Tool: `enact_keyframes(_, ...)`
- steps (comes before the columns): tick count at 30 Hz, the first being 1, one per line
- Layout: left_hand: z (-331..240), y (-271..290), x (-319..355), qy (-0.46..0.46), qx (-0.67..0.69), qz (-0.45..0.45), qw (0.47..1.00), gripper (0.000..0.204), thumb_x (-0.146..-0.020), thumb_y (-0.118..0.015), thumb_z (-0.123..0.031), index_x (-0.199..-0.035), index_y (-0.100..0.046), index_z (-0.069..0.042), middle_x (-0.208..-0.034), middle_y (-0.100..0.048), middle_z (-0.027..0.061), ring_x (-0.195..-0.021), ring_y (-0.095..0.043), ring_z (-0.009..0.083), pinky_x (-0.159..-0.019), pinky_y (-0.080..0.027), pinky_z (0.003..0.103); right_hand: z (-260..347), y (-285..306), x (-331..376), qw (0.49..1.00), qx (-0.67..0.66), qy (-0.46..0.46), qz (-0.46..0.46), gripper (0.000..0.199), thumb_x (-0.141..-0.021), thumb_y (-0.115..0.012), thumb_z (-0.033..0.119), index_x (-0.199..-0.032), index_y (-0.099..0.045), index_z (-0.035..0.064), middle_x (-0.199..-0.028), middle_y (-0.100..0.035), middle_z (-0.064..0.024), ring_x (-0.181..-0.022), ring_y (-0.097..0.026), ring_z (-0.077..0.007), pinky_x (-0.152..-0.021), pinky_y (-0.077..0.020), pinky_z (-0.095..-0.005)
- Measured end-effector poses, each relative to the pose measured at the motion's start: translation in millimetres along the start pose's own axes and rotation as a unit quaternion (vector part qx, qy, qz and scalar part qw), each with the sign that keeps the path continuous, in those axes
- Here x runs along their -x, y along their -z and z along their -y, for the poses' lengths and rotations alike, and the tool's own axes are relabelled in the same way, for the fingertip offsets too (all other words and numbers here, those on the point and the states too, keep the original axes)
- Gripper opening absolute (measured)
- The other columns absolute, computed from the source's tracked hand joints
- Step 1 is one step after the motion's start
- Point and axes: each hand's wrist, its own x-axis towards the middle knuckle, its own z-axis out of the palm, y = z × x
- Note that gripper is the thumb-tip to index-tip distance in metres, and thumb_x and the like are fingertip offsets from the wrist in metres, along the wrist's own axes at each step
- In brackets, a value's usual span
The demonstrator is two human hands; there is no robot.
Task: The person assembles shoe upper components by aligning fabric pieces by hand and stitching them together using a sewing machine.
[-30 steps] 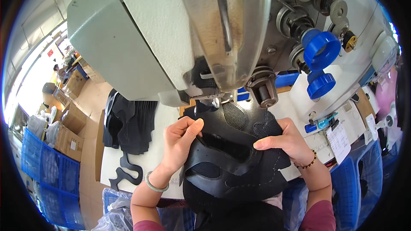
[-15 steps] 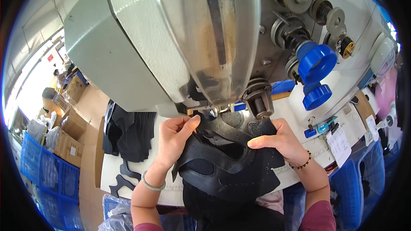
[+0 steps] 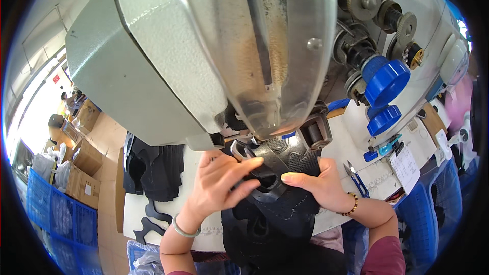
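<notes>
Under the sewing machine head (image 3: 153, 71), a black shoe upper (image 3: 277, 198) with mesh patches lies bunched across the machine bed. My right hand (image 3: 323, 183) grips its right side, thumb on top and the other fingers hidden beneath. At the left of the same upper is my left hand (image 3: 219, 178); its thumb and index finger are bent around a raised black edge. Just beyond the left fingers shows the shiny metal presser part (image 3: 238, 148). The clear guard (image 3: 300, 91) hides the needle area. More black material hangs down toward me.
A stack of black cut pieces (image 3: 160, 173) lies left, with loose curved pieces (image 3: 148, 229) nearby. Blue-handled snips (image 3: 358, 179) and a written paper sheet (image 3: 406, 172) are on the right. Blue crates (image 3: 61, 214) and cardboard boxes (image 3: 84, 181) stand on the floor.
My left hand has shifted right and toward me, over the upper. The upper is more bunched and turned. The right hand moved slightly left and down, and the snips now show.
</notes>
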Motion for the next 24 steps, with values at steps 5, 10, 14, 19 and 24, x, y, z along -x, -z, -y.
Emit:
enact_keyframes(5,-3.0,6.3,-1.5,-0.051,-0.062,0.105,0.991,0.051,-0.085,-0.052,-0.051,-0.112,-0.067,-0.01,-0.069,-0.056,-0.0017,-0.068,-0.051,0.0163,-0.081,-0.038,0.034,-17.5,-30.8,2.4,0.995,-0.048,0.061,-0.059,0.015,-0.083,-0.072,0.01,-0.089,-0.066,-0.0026,-0.078,-0.065,0.0005,-0.068,-0.054,-0.0007,-0.056,-0.0433,-0.0177)
enact_keyframes(10,-3.0,14.1,0.4,-0.042,-0.168,0.124,0.977,0.061,-0.083,-0.041,-0.065,-0.111,-0.07,-0.019,-0.071,-0.053,-0.0021,-0.077,-0.05,0.0172,-0.087,-0.037,0.041,-28.0,-40.9,-0.2,0.99,-0.035,0.117,-0.075,0.013,-0.082,-0.067,-0.002,-0.096,-0.067,-0.003,-0.091,-0.068,-0.0039,-0.073,-0.06,-0.0049,-0.063,-0.0491,-0.0193)
enact_keyframes(14,-1.4,17.0,0.9,-0.044,-0.17,0.111,0.978,0.05,-0.074,-0.061,-0.058,-0.115,-0.067,-0.03,-0.076,-0.047,-0.0039,-0.079,-0.048,0.0152,-0.079,-0.032,0.038,-37.5,-46.9,-5.9,0.984,-0.057,0.143,-0.084,0.011,-0.083,-0.067,-0.002,-0.093,-0.067,-0.003,-0.089,-0.068,-0.0034,-0.073,-0.06,-0.0044,-0.063,-0.0489,-0.0189)
enact_keyframes(19,3.3,14.7,-0.6,-0.026,-0.185,0.1,0.977,0.044,-0.074,-0.063,-0.055,-0.112,-0.068,-0.033,-0.077,-0.047,-0.0037,-0.081,-0.047,0.0154,-0.079,-0.031,0.038,-35.4,-54.9,-15.0,0.976,-0.084,0.156,-0.124,0.009,-0.084,-0.069,0.007,-0.086,-0.068,-0.0018,-0.073,-0.065,0.0035,-0.062,-0.051,0.0013,-0.051,-0.0389,-0.0172)
enact_keyframes(24,4.0,11.2,-1.1,-0.008,-0.199,0.081,0.977,0.038,-0.076,-0.064,-0.051,-0.109,-0.07,-0.032,-0.084,-0.05,-0.0018,-0.083,-0.048,0.0168,-0.081,-0.033,0.04,-35.1,-62.1,-22.8,0.97,-0.126,0.16,-0.133,0.009,-0.083,-0.07,0.006,-0.087,-0.068,-0.002,-0.075,-0.066,0.0023,-0.062,-0.052,0.0009,-0.051,-0.0399,-0.0175)
